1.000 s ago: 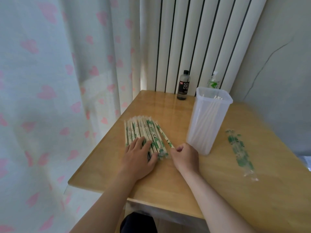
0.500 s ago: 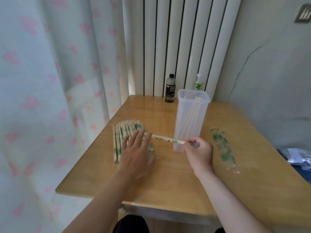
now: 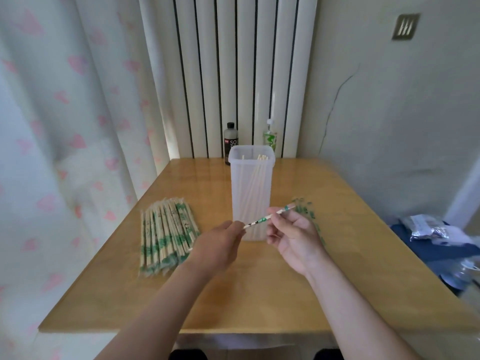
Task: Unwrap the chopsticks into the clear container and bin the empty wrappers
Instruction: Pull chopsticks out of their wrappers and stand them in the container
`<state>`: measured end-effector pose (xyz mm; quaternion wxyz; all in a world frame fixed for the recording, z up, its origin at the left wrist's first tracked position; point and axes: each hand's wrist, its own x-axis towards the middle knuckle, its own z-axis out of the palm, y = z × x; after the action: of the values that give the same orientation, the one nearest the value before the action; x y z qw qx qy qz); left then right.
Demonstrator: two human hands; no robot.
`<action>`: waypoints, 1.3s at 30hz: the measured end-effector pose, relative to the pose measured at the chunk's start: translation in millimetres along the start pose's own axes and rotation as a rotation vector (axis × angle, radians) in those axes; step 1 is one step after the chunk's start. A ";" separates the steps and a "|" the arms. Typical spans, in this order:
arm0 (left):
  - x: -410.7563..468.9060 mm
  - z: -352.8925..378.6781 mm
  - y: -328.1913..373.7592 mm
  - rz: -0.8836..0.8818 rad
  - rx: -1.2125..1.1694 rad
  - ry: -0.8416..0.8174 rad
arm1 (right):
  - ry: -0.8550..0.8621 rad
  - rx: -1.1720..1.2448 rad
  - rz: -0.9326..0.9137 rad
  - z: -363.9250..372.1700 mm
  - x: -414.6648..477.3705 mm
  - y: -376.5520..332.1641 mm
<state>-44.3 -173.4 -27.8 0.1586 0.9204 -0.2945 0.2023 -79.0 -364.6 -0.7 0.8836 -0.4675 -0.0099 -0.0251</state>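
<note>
A single wrapped chopstick pair (image 3: 267, 217) is held in the air in front of the clear container (image 3: 242, 188), slanted upward to the right. Its lower end is pinched by the curled fingers of the left hand (image 3: 218, 246). Further along, it is pinched between thumb and fingertips of the right hand (image 3: 293, 237), whose palm is turned toward the camera. Bare chopsticks (image 3: 255, 178) are seen standing inside the container, which is set upright on the worktop (image 3: 259, 294). A pile of wrapped chopsticks (image 3: 166, 235) is laid to its left. An empty wrapper (image 3: 306, 210) is partly hidden behind the right hand. A dark bottle (image 3: 230, 139) and a green-labelled bottle (image 3: 270, 137) are stood behind the container.
</note>
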 end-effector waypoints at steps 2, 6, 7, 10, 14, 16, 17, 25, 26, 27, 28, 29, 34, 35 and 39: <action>1.6 2.1 4.9 0.025 -0.043 0.035 | 0.012 -0.029 -0.004 -1.1 0.5 2.0; 9.6 -1.5 14.0 0.066 -0.035 0.063 | -0.036 -0.084 0.018 0.8 -1.8 10.4; 11.0 -2.3 15.4 0.078 -0.035 0.064 | -0.040 -0.097 0.013 1.0 -1.5 10.5; 11.8 -7.0 14.7 0.088 -0.029 0.034 | 0.002 -0.100 -0.023 -1.2 2.2 2.0; 10.8 -13.4 5.9 0.053 0.008 -0.014 | 0.107 -0.025 -0.065 -10.4 8.9 -15.2; 12.8 -13.6 6.5 0.046 -0.004 -0.039 | 0.113 -0.028 -0.055 -10.5 8.5 -15.1; 13.9 -13.3 9.6 0.043 -0.020 -0.049 | 0.106 -0.031 -0.046 -8.7 7.7 -12.8; 15.6 -15.9 13.3 0.014 -0.085 -0.096 | 0.097 -0.094 -0.018 -7.8 8.5 -10.4; 14.7 -17.0 10.8 0.012 -0.091 -0.103 | 0.118 -0.083 -0.024 -9.8 9.6 -14.9; 14.0 -18.1 9.0 0.008 -0.096 -0.109 | 0.132 -0.080 -0.027 -11.0 10.6 -18.1; 14.1 -18.6 7.8 0.006 -0.095 -0.114 | 0.137 -0.078 -0.027 -11.4 10.8 -19.3; 14.4 -18.9 7.6 0.003 -0.091 -0.116 | 0.136 -0.073 -0.025 -11.1 10.4 -19.2; 17.1 -15.3 14.8 -0.021 -0.128 -0.113 | 0.113 -0.085 -0.007 -4.7 6.4 -8.6; 16.7 -15.2 16.2 -0.021 -0.143 -0.115 | 0.103 -0.099 -0.004 -3.8 5.8 -6.1; 12.3 -18.3 12.0 -0.022 -0.146 -0.125 | 0.144 -0.151 -0.030 -8.4 7.8 -11.8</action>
<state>-47.5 -181.1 -4.1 0.2086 0.9204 -0.3077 0.1208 -71.9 -378.4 4.7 0.8437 -0.5297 0.0488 -0.0724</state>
